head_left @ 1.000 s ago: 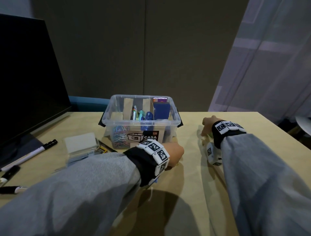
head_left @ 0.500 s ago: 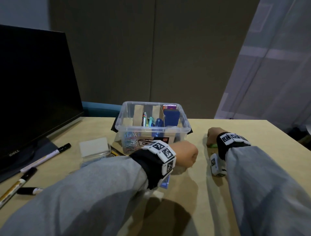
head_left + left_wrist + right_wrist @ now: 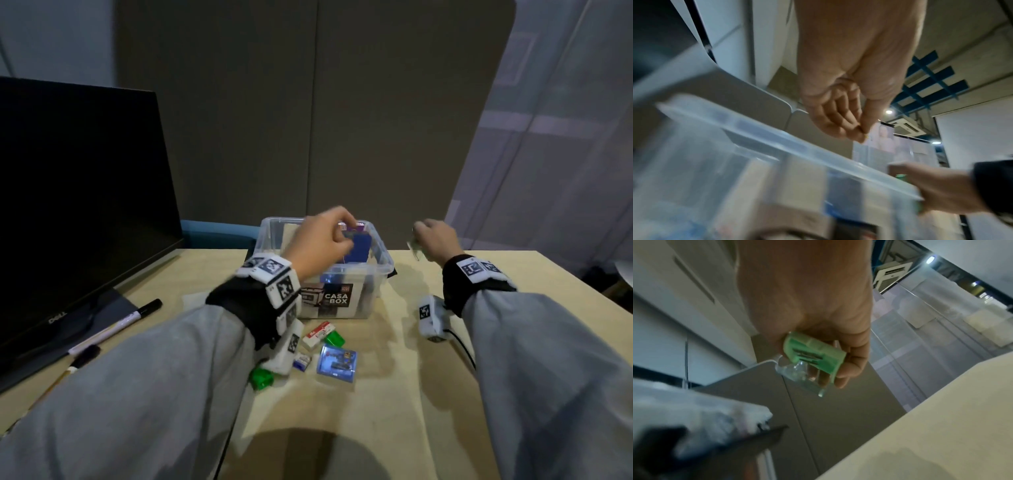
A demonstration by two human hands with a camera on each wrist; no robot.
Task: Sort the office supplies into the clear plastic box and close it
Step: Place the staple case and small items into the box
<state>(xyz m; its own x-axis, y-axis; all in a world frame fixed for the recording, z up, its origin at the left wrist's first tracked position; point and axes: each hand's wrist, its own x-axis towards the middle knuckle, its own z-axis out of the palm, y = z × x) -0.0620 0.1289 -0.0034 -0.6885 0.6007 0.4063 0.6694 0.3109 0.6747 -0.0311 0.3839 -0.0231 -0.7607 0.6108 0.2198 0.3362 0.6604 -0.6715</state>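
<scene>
1. Holding a small green case (image 3: 813,356), the right hand (image 3: 435,240) is hanging just to the right of the box (image 3: 373,274), level with its rim and above the desk (image 3: 445,394).
2. Curling round the case, the right fingers (image 3: 855,368) and thumb are pinching it; its clear end (image 3: 803,378) is sticking out past the fingertips.
3. Lying to the left of that hand, the open box is the target, so I judge the next move is a short carry leftward over the near right rim, then a drop.
4. Running along the fingers, the case's long axis is pointing clear end away from the wrist, forward and down in the wrist view.
5. Hovering over the box's mouth, the left hand (image 3: 322,240) is nearer the box than the right; its fingers (image 3: 840,120) are curled with the tips pinched to the thumb, and whether they are gripping anything I cannot tell.
6. Standing upright inside the box, a blue item (image 3: 358,246) is sitting right under the left fingers.
7. Waiting on the desk in front of the box are a green piece (image 3: 334,339), a white-and-red eraser (image 3: 318,334) and a blue packet (image 3: 337,363), so I judge the sorting is only partly done.
</scene>
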